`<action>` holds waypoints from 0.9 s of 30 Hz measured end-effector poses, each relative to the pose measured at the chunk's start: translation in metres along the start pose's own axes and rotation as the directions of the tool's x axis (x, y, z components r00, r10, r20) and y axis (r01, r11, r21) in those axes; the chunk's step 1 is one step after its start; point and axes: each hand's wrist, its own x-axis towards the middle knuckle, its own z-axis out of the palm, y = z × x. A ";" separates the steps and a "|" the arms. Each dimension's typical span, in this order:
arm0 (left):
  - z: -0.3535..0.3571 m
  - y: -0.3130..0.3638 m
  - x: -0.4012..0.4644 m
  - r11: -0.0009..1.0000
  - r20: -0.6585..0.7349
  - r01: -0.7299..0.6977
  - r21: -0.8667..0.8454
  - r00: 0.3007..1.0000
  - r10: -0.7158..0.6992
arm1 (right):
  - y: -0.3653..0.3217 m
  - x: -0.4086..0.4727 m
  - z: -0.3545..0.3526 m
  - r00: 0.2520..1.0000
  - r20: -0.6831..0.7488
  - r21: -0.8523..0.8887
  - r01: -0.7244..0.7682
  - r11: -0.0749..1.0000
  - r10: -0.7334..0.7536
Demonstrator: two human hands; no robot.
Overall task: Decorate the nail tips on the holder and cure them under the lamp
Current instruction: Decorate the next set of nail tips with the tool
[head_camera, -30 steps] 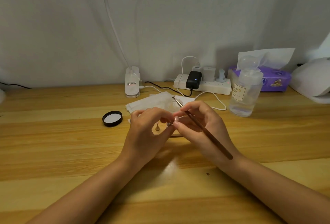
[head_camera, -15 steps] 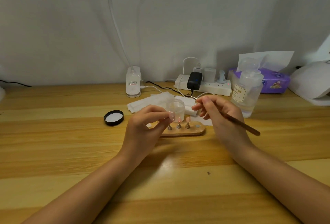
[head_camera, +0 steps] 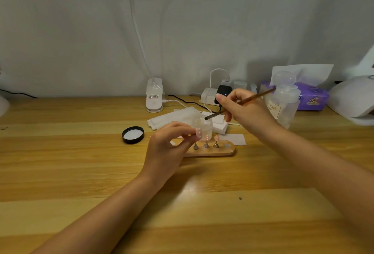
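Dipped into an open jar at mid-frame, above a wooden nail-tip holder.

Pinched in the right hand [head_camera: 245, 110], fingers curled round it: a brown brush [head_camera: 240, 102], slanting from upper right down to the mouth of a small clear jar [head_camera: 202, 126], contents too faint to tell. Held just in front of the jar by the left hand [head_camera: 168, 150], between thumb and fingertips: one pink nail tip [head_camera: 199, 132]. Standing directly below, on the wooden holder [head_camera: 212, 151]: two more pink tips [head_camera: 211, 138] on metal pegs, a third peg bare. Lying left of the jar, a black lid [head_camera: 133, 134]; behind it, white wipes [head_camera: 174, 117]. Crowded along the back of the desk [head_camera: 60, 162]: a white clip lamp base [head_camera: 154, 96], a power strip [head_camera: 208, 96] with cables, a clear pump bottle [head_camera: 283, 103] partly behind the brush end, a purple tissue pack [head_camera: 311, 97]. Cut off at the right edge, a white curing lamp [head_camera: 352, 97].
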 end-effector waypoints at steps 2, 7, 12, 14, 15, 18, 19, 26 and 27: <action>0.000 -0.001 0.000 1.000 -0.006 0.003 0.011 1.000 -0.003 | -0.001 0.011 0.003 1.000 0.030 -0.080 0.000 0.997 0.002; 0.000 -0.003 0.001 1.000 -0.023 0.015 -0.004 1.000 -0.015 | 0.007 0.024 0.022 0.999 0.042 -0.231 -0.001 0.973 0.010; 0.000 -0.003 0.000 1.000 -0.023 0.017 -0.008 1.000 -0.018 | 0.012 0.027 0.034 1.000 0.021 -0.328 -0.001 0.945 0.008; 0.000 -0.003 0.000 1.000 -0.024 0.021 -0.009 0.999 -0.021 | 0.010 0.028 0.034 1.000 0.022 -0.315 -0.011 0.949 0.019; 0.000 -0.003 0.000 1.000 -0.028 0.021 -0.010 0.999 -0.021 | 0.009 0.029 0.034 1.000 0.013 -0.303 -0.015 0.953 0.019; 0.000 -0.003 0.000 1.000 -0.034 0.014 -0.014 0.999 -0.014 | 0.003 0.030 0.028 0.999 -0.048 -0.205 -0.034 0.978 0.025; 0.000 -0.003 0.000 1.000 -0.030 0.016 -0.016 0.999 -0.016 | 0.002 0.030 0.025 0.996 -0.074 -0.156 -0.051 0.986 0.040; -0.001 -0.003 0.000 0.999 -0.020 0.049 -0.008 0.999 -0.049 | 0.009 0.016 0.007 0.940 -0.183 0.116 -0.271 0.955 0.289; -0.001 -0.002 0.000 0.999 -0.021 0.054 -0.009 0.998 -0.054 | 0.011 0.014 0.006 0.935 -0.185 0.128 -0.283 0.951 0.303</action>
